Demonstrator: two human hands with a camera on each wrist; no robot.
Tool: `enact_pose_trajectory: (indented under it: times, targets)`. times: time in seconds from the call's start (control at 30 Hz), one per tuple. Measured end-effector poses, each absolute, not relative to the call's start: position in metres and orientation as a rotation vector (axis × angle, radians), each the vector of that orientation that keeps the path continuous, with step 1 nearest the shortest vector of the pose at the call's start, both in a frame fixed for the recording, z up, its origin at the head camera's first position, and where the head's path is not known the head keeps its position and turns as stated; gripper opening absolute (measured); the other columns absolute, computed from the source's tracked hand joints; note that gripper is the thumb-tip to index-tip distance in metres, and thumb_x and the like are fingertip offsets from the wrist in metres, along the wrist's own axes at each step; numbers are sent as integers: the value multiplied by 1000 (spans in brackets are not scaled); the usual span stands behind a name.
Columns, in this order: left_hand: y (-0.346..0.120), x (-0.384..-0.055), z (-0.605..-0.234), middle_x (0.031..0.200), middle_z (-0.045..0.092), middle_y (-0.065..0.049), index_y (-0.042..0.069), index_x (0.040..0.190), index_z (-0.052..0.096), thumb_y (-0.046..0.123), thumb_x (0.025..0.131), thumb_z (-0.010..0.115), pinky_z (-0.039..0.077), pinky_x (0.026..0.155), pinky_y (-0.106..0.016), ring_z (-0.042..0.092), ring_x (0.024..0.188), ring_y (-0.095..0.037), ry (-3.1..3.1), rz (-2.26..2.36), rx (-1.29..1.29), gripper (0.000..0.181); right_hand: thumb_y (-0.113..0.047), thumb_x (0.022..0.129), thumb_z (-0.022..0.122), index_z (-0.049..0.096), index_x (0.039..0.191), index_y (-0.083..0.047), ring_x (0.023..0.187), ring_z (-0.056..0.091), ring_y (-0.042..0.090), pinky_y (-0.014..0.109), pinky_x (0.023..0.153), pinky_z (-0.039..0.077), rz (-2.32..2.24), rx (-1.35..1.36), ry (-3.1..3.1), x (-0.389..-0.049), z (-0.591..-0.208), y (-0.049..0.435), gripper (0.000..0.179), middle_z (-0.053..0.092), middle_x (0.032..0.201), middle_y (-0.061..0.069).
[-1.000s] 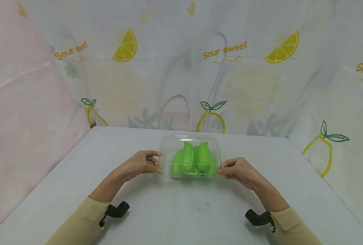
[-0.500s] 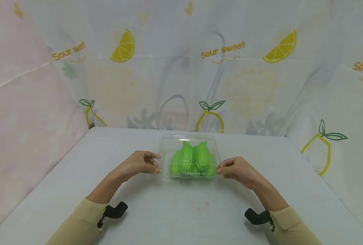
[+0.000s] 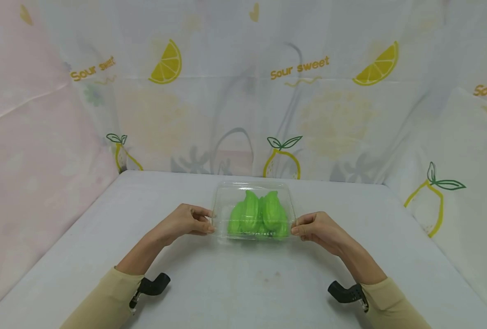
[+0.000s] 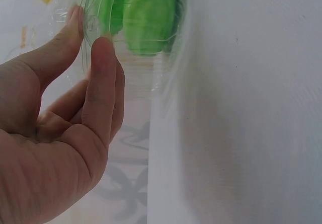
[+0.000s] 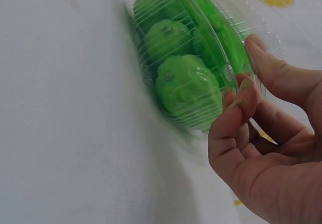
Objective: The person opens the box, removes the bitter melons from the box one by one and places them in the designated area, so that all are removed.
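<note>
A clear plastic clamshell box (image 3: 223, 205) with a closed lid sits on the white table, toward its back. Inside lie several bright green, ridged, fruit-like pieces (image 3: 251, 212), with rounded ends showing through the ribbed wall in the right wrist view. At the box's left side, my left hand (image 3: 186, 221) pinches the rim (image 4: 86, 27) between thumb and fingers. My right hand (image 3: 319, 228) pinches the front right corner of the rim the same way. In the right wrist view, the thumb (image 5: 274, 68) lies on the lid side and the curled fingers on the other side.
Behind the white table (image 3: 247, 283) hangs a cloth (image 3: 210, 114) printed with lemons and lettering; cloth also hangs at the left and right. A black wrist-worn device (image 3: 155, 284) juts from the left cuff, another black device (image 3: 345, 292) from the right cuff.
The left hand's upper fingers have come down closer to its thumb at the box's edge. The right hand keeps its hold, and the box stays in place.
</note>
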State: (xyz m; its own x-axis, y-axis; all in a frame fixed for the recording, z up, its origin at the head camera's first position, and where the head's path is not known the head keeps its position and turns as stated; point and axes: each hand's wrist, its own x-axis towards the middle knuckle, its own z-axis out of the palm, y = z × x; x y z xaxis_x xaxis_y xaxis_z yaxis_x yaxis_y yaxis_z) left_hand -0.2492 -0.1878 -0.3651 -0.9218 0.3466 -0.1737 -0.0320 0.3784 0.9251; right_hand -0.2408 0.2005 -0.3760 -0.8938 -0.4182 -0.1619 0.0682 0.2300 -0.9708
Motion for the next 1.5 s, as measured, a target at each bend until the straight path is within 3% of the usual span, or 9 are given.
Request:
enact_pose_trajectory:
  times: [0.33, 0.6, 0.77, 1.03, 1.5]
  targets:
    - [-188, -246, -362, 91, 71, -7, -6, 124, 64, 17, 82, 81, 61, 82, -34, 73, 84, -15, 2326, 1537, 277, 50, -14, 88, 74, 70, 82, -11, 75, 52, 12, 29, 71, 48, -1701, -333, 2127, -244, -378, 200, 8, 60, 82, -4]
    - [-187, -247, -364, 104, 76, -8, -4, 112, 72, 20, 83, 81, 62, 79, -32, 72, 83, -13, 2331, 1523, 262, 38, -14, 88, 73, 71, 82, -12, 72, 52, 12, 29, 70, 48, -1694, -329, 2121, -243, -376, 201, 7, 61, 81, -5]
    - [-188, -248, -364, 98, 76, -6, -4, 108, 72, 18, 84, 80, 62, 78, -32, 72, 81, -13, 2318, 1526, 269, 34, -14, 88, 73, 71, 82, -12, 72, 52, 11, 28, 71, 49, -1689, -326, 2126, -243, -374, 201, 7, 61, 79, -6]
    - [-190, -249, -362, 96, 73, -3, -1, 104, 71, 19, 88, 76, 61, 82, -32, 70, 85, -14, 2285, 1493, 334, 27, -16, 89, 72, 71, 91, -5, 76, 57, 11, 28, 75, 53, -1640, -333, 2170, -244, -372, 203, 11, 66, 85, -4]
    - [-191, -249, -360, 99, 63, -5, 2, 106, 63, 23, 90, 73, 57, 91, -36, 65, 92, -18, 2194, 1468, 399, 28, -22, 89, 73, 63, 81, -11, 72, 53, 15, 34, 77, 51, -1522, -353, 2237, -240, -365, 202, 16, 54, 75, -4]
